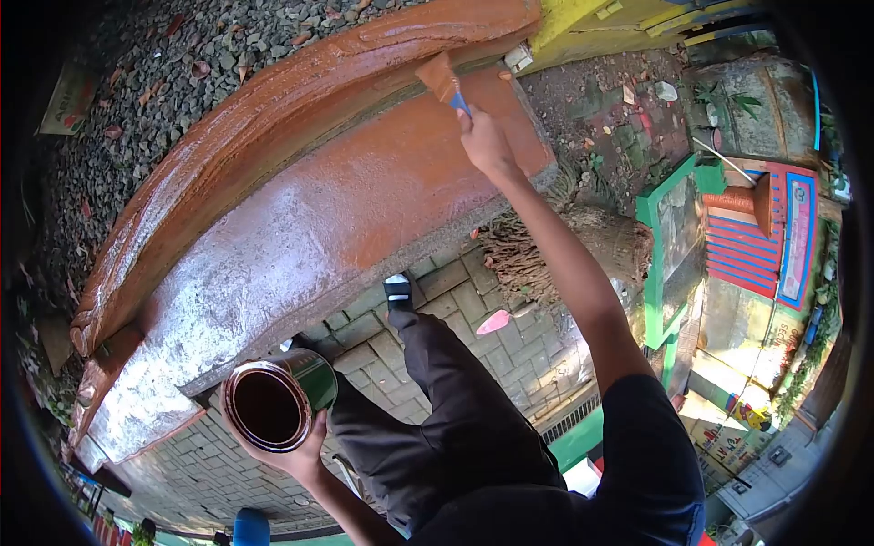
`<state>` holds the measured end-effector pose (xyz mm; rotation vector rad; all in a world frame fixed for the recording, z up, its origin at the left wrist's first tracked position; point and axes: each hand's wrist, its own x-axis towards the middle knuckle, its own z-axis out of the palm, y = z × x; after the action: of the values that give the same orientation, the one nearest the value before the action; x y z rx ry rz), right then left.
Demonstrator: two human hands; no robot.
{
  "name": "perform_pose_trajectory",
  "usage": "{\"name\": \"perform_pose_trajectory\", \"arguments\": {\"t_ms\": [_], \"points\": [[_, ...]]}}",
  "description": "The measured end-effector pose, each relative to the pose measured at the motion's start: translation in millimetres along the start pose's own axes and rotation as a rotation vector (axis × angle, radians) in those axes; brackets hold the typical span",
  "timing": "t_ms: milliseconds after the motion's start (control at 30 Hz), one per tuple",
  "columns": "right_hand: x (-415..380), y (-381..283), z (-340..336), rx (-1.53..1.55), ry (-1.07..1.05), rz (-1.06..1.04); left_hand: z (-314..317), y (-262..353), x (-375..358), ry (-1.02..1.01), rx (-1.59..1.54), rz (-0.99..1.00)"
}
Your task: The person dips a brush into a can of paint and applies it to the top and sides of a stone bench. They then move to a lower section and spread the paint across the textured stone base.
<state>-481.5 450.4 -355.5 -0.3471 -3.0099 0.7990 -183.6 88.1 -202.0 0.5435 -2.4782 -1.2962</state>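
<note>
Your right hand (485, 141), upper centre of the frame, is closed around the blue handle of a paintbrush (441, 78). The bristles are at the inner side of the curved raised edge (273, 98); firm contact or just above it, can't tell.

Your left hand (305, 452), lower left, grasps an open can (315, 379) by its side, dark paint inside, rim smeared.

Risks: the can sits out near the slab (337, 200) with one hand on it. If wet paint on the rim gets under your fingers, the grip could slip. Lean further toward the upper right and that can may tip, spilling on the pavers (464, 309) or your trousers (455, 382).

The brush works close to the yellow wall (583, 32) and the pale block (519, 59); a long stroke or a loaded brush could smear both. Overreaching could also drag your forearm or sleeve through shiny, likely wet coating. Gravel (200, 64) and dry leaves lie right behind the edge, so bristles going over the top may pick up grit. Your foot (398, 289) is tight to the slab; shuffling could scuff its side or upset your balance.
</note>
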Motion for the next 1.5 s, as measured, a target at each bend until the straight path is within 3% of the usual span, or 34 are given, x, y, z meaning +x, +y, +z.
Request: {"name": "perform_pose_trajectory", "arguments": {"t_ms": [67, 167, 233, 333, 367, 400, 467, 500, 567, 633, 667, 733, 800, 833, 867, 900, 1033, 1100, 1200, 1267, 1333, 1400, 1467, 1500], "points": [[-1, 28, -24, 0.079, 0.139, 0.108, -2, 1, 2, 0.011, 0.006, -0.008], [64, 86, -49, 0.044, 0.428, 0.273, -7, -5, 5, 0.016, -0.02, -0.017], [93, 70, -50, -0.054, 0.414, 0.293, -8, -12, 1, 0.022, -0.015, -0.031], [69, 19, 11, 0.037, 0.255, 0.136, -15, -14, -7, 0.03, 0.03, -0.065], [37, -1, 22, 0.065, 0.088, 0.088, -15, -15, -5, 0.035, 0.038, -0.064], [1, -11, 35, 0.022, 0.004, -0.08, -12, -17, -2, 0.045, 0.041, -0.059], [-59, -36, 22, -0.07, -0.319, -0.214, -12, -19, -1, 0.052, 0.058, -0.067], [-63, -31, 22, -0.067, -0.329, -0.21, -13, -21, -2, 0.058, 0.048, -0.061], [-56, -4, 12, 0.126, -0.078, 0.017, -16, -26, -1, 0.052, 0.061, -0.011], [-9, 37, -10, 0.093, 0.141, 0.204, -22, -22, 3, 0.052, 0.065, -0.018], [25, 64, -10, 0.223, 0.367, 0.2, -23, -21, 3, 0.046, 0.061, -0.025], [83, 90, -1, 0.023, 0.605, 0.108, -25, -24, -3, 0.074, 0.058, -0.052], [88, 23, 20, 0.258, 0.333, 0.25, -25, -27, -3, 0.094, 0.04, -0.012], [83, 3, 53, 0.303, 0.339, 0.294, -24, -23, -3, 0.095, 0.028, -0.032], [48, -34, 62, 0.404, 0.277, 0.266, -25, -24, -5, 0.093, 0.03, -0.038], [3, -82, 57, 0.284, 0.248, 0.179, -25, -27, -6, 0.084, 0.039, -0.037], [-101, -123, 73, 0.156, -0.179, -0.065, -20, -26, -4, 0.066, 0.025, -0.097], [-97, -109, 37, 0.214, -0.116, 0.041, -16, -19, 6, 0.061, 0.037, -0.092], [-35, -34, 5, 0.242, 0.357, 0.074, -13, -15, 8, 0.065, 0.015, -0.069], [8, -21, -11, 0.125, 0.345, 0.283, -14, -14, 8, 0.069, 0.007, -0.076], [29, -38, 12, 0.17, 0.287, 0.285, -15, -12, 9, 0.058, -0.022, -0.053], [9, -92, 56, 0.292, 0.339, 0.218, -15, -12, 6, 0.064, -0.003, -0.062], [-32, -130, 87, 0.384, 0.269, 0.15, -17, -11, 2, 0.064, 0.021, -0.07], [-57, -150, 92, 0.376, 0.132, 0.181, -18, -10, 1, 0.068, 0.011, -0.077]]}}
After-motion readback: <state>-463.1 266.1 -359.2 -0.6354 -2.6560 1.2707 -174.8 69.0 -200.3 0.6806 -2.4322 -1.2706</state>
